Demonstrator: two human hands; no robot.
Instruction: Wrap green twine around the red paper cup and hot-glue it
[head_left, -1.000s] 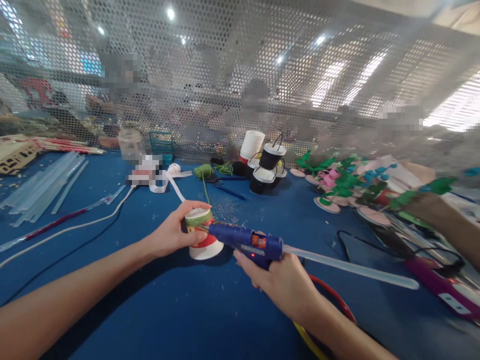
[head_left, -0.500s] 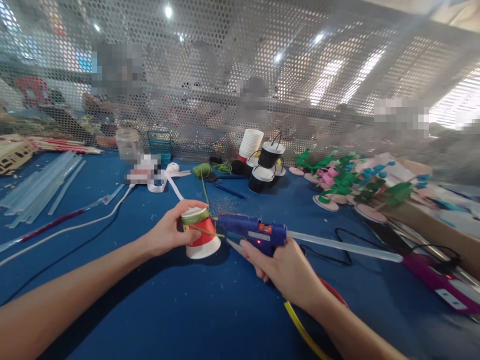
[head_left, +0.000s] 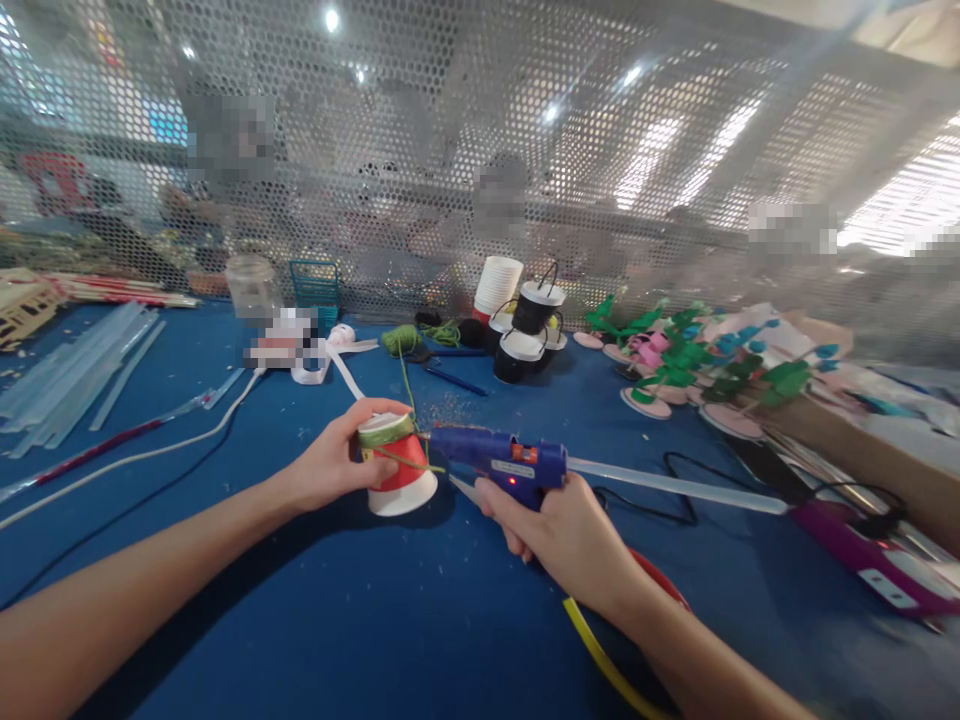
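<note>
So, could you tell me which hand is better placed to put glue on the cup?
Probably the right hand: it holds the glue gun, nozzle beside the cup, which the left hand grips.

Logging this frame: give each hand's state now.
Left hand: closed on the upside-down red-and-white paper cup.
Right hand: closed on the blue plastic glue gun.
</note>
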